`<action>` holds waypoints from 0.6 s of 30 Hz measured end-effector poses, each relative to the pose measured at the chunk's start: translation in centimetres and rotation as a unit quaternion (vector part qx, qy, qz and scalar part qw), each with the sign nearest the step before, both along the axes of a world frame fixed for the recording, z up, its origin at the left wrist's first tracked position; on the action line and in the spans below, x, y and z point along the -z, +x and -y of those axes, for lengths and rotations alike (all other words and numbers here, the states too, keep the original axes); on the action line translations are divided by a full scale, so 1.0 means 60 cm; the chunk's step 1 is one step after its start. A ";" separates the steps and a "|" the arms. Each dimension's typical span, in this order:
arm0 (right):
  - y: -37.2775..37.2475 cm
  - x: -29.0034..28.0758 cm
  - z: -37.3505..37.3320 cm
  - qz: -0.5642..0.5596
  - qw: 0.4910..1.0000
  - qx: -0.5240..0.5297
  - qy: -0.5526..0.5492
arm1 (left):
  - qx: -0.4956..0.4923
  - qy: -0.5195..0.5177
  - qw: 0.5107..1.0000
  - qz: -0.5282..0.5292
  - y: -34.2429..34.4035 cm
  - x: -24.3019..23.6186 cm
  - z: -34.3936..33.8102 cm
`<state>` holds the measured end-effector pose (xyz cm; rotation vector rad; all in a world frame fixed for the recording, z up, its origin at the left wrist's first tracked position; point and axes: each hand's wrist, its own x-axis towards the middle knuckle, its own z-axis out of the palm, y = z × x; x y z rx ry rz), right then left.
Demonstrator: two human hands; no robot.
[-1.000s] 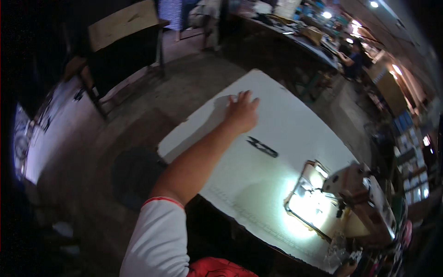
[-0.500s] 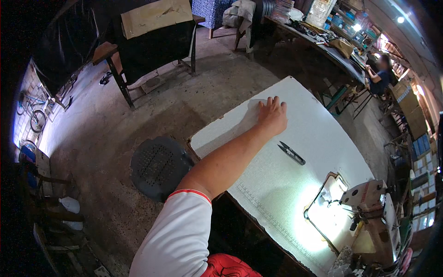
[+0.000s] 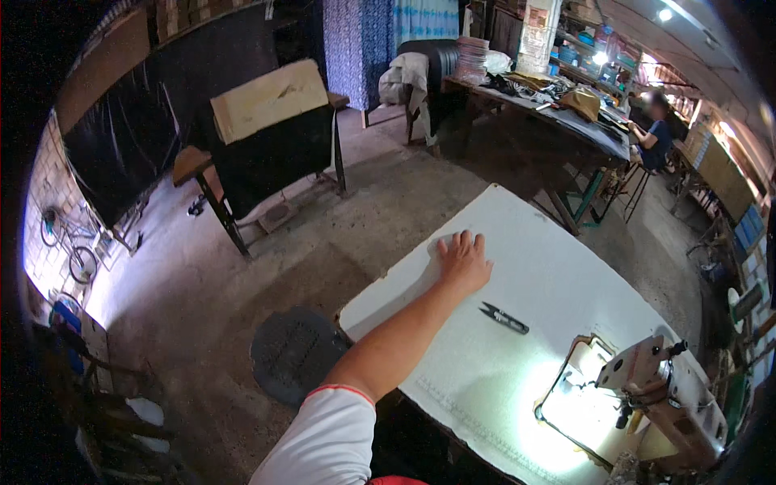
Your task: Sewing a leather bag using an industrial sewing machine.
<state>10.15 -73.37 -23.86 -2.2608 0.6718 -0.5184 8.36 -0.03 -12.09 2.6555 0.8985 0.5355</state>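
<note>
My left hand (image 3: 466, 260) rests palm down on the white sewing table top (image 3: 533, 242), near its far left edge. Its fingers are a little bent and apart, with nothing seen in them. Close by, toward the right and nearer to me, lies a pair of dark thread snips (image 3: 505, 318), untouched and with its blades apart. A sewing machine (image 3: 667, 388) stands at the right end of the table, its lamp brightly lighting the needle area. My right hand is out of view.
A dark round stool (image 3: 297, 356) stands by the table's left edge. Farther off are a black-draped bench (image 3: 279, 170) with cardboard (image 3: 271, 101) on it and a long cluttered worktable (image 3: 558, 117). At the far right a person (image 3: 653, 137) sits. A bicycle (image 3: 77, 250) leans at left.
The view has tilted up, so the table and machine sit lower in the picture and more of the far room shows. My left hand stays on the table top; the snips have not moved on it.
</note>
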 end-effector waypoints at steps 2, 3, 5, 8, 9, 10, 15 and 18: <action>0.000 0.031 -0.015 -0.018 1.000 -0.001 -0.001 | -0.010 0.027 1.000 -0.007 -0.003 0.013 0.000; -0.001 0.046 -0.021 -0.028 1.000 -0.002 -0.003 | -0.024 0.044 0.999 -0.010 -0.002 0.020 -0.005; -0.002 0.057 -0.017 -0.052 0.998 0.000 -0.018 | -0.021 0.056 0.998 -0.016 0.001 0.011 -0.003; -0.014 0.051 -0.009 -0.094 0.995 0.000 -0.043 | -0.008 0.061 0.997 -0.039 -0.002 -0.022 0.001; -0.019 0.041 -0.008 -0.107 0.993 0.001 -0.051 | -0.009 0.064 0.997 -0.037 -0.001 -0.024 0.003; -0.016 0.030 -0.017 -0.115 0.992 0.000 -0.056 | -0.012 0.070 0.997 -0.030 0.002 -0.032 0.001; -0.001 -0.086 -0.035 -0.147 0.985 0.005 -0.088 | 0.004 0.108 0.994 -0.020 0.012 -0.024 -0.003; -0.034 -0.187 -0.022 -0.172 0.978 0.024 -0.112 | 0.020 0.092 0.995 -0.022 0.014 -0.022 0.012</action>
